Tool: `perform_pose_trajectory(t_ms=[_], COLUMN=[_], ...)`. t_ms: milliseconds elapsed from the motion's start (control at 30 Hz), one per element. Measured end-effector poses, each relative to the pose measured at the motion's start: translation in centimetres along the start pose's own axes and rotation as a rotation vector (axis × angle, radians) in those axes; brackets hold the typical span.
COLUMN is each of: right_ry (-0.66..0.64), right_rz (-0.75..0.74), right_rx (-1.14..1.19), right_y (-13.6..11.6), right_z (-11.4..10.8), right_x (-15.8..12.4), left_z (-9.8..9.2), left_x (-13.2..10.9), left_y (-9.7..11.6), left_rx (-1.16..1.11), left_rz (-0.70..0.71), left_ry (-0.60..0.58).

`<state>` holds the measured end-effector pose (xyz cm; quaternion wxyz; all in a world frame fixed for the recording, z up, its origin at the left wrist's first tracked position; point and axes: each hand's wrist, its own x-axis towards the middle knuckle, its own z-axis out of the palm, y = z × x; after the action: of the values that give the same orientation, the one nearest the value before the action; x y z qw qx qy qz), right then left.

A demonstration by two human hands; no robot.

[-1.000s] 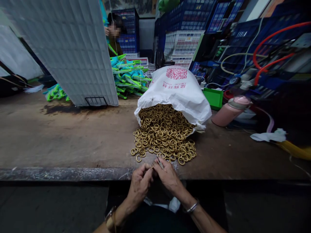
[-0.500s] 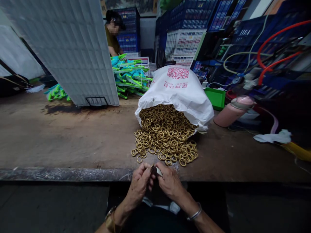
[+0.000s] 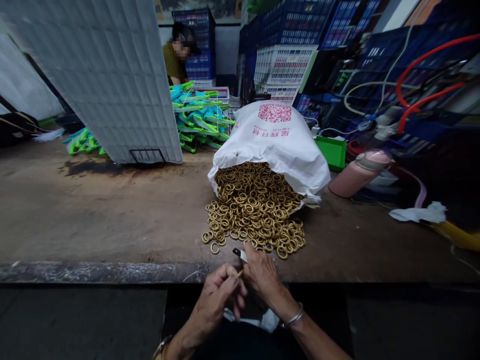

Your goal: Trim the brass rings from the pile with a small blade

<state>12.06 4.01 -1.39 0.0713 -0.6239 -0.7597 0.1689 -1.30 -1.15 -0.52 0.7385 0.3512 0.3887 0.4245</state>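
Observation:
My left hand [image 3: 221, 295], at the table's front edge, pinches a gold-coloured ring [image 3: 240, 273] between thumb and fingers, seen nearly edge-on. My right hand [image 3: 260, 272] is closed around a small white tool with a dark flat tip [image 3: 240, 254]; its exact kind is unclear. The right fingertips reach the front of a heap of gold-coloured rings [image 3: 258, 215]. These rings spill from the mouth of a white woven sack [image 3: 275, 142], printed in red and lying on its side.
A tall grey ribbed panel [image 3: 123, 90] stands on the wooden table [image 3: 112, 215] at left. Green and turquoise plastic parts [image 3: 202, 117] are piled behind it, near another person [image 3: 174, 57]. A pink bottle [image 3: 358, 175] and green tray [image 3: 332, 151] stand right of the sack.
My hands have drawn apart. The right hand has moved forward to the heap, with the dark tool tip now showing; the left has dropped slightly nearer to me, still pinching the ring.

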Motion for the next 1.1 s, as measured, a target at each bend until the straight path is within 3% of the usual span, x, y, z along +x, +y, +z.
perform_pose_trajectory(t_ms=[200, 367, 567, 833, 1033, 1100], right_ry=[0.133, 0.116, 0.107, 0.151, 0.226, 0.178], right_rz=[0.004, -0.008, 0.023, -0.015, -0.064, -0.042], right_rx=[-0.119, -0.222, -0.254, -0.112, 0.164, 0.339], right_y=[-0.6, -0.9, -1.2, -0.4, -0.4, -0.3], right_z=[0.0, 1.1, 1.3, 1.2, -0.3, -0.7], right_x=[2.1, 3.3, 3.6, 4.3, 4.0, 3.9], left_z=[-0.9, -1.5, -2.5, -2.2, -2.5, -2.5], left_x=[0.9, 1.1, 2.2, 2.8, 3.5, 3.6], left_y=[0.1, 0.3, 0.0, 0.3, 0.2, 0.4], left_rx=[-0.226, -0.425, -0.561, -0.332, 0.029, 0.175], left_rz=[-0.024, -0.096, -0.206, -0.131, 0.126, 0.255], left_ry=[0.119, 0.126, 0.235, 0.261, 0.362, 0.383])
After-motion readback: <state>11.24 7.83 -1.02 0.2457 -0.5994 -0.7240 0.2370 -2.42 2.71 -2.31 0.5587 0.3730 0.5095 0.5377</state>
